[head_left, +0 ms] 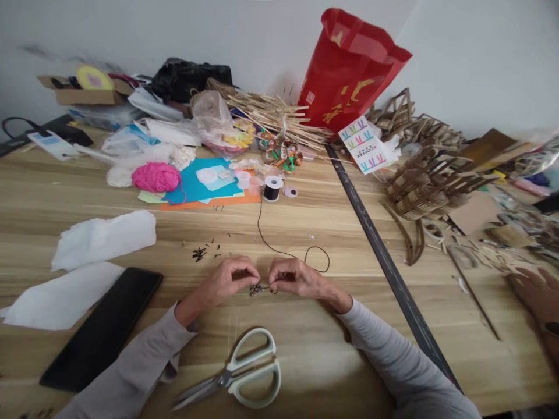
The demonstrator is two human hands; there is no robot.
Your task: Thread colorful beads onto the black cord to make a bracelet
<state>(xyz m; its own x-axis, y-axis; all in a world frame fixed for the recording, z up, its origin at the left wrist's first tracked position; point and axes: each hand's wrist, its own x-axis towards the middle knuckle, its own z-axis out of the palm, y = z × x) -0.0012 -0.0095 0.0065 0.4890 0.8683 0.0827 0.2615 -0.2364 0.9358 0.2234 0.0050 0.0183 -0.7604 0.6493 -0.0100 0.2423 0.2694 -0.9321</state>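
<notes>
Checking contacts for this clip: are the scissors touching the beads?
Apart: the head view shows bare table between the scissors and the beads.

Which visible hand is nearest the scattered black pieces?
The wearer's left hand, close to the black pieces; the right hand and the co-worker's hand are farther right.

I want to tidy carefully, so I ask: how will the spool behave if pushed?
The spool stands on a flat end, so it would probably slide first. Knocked over, its round rims may let it roll. Its trailing cord could tug.
</notes>
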